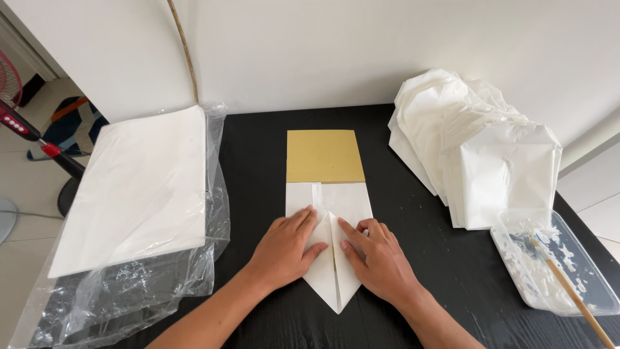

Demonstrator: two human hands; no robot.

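A white paper sheet (342, 200) lies folded around a tan cardboard rectangle (323, 155) in the middle of the black table (258, 142). Its near end is folded into a point toward me. My left hand (284, 249) lies flat on the left flap, fingers spread and pressing down. My right hand (378, 255) presses the right flap, index finger along the centre seam. The upper part of the cardboard sticks out bare beyond the paper.
A stack of flat white paper sheets (139, 187) rests on a clear plastic wrapper (129, 291) at the left. A pile of folded white paper bags (478, 145) sits at the right. A clear plastic tray with white paste (549, 258) and a wooden-handled brush (571, 294) stands at near right.
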